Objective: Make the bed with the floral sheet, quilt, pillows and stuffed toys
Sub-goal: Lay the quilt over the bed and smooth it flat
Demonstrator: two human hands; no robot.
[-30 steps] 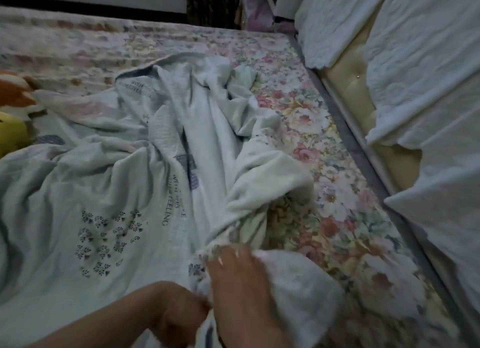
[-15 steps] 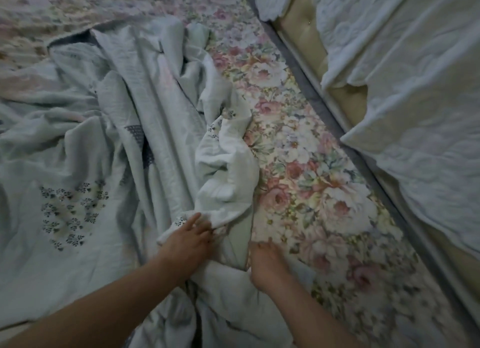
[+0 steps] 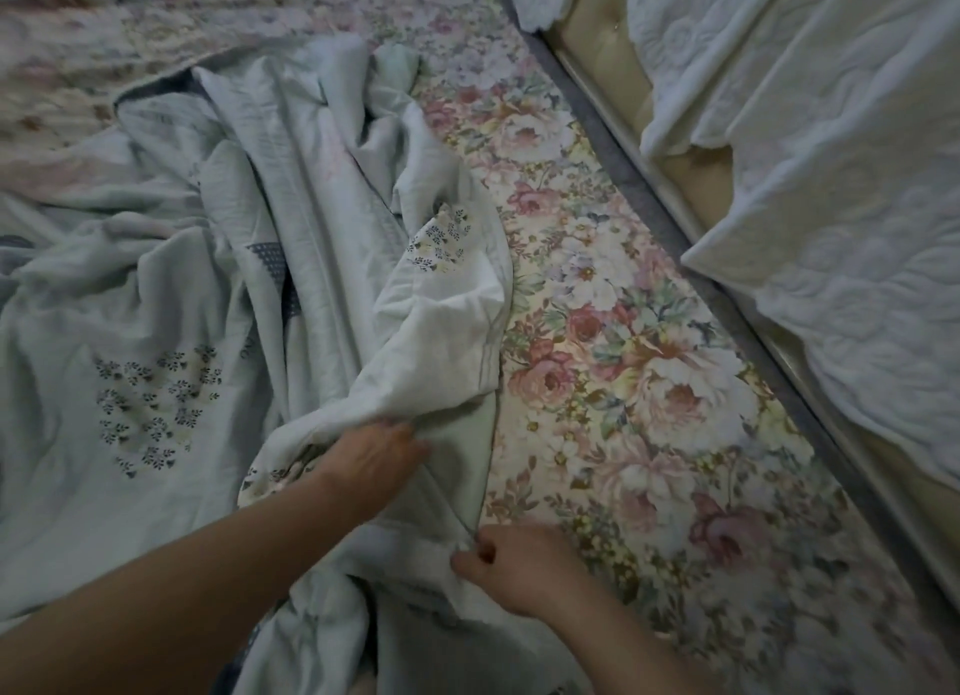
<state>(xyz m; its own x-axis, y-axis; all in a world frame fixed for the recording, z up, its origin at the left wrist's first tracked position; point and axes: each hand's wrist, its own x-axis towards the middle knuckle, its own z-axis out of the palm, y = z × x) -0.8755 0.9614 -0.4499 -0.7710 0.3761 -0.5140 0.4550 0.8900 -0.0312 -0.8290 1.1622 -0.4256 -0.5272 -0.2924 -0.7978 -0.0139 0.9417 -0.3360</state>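
A pale green quilt (image 3: 156,299) with small dark flower prints lies crumpled over the left half of the bed. Under it the floral sheet (image 3: 613,341) is spread flat, bare on the right side. My left hand (image 3: 374,460) reaches under a raised fold of the quilt, its fingers hidden in the cloth. My right hand (image 3: 519,564) pinches the quilt's edge close to the sheet, lower right of the left hand. No pillows or stuffed toys are in view.
A grey mattress border (image 3: 675,227) runs diagonally along the right of the sheet. Beyond it stands a beige padded headboard (image 3: 691,169) draped with white quilted bedding (image 3: 841,175).
My right hand has slid down and right along the quilt's edge. The left hand has pushed further under the raised fold. The view has tilted slightly.
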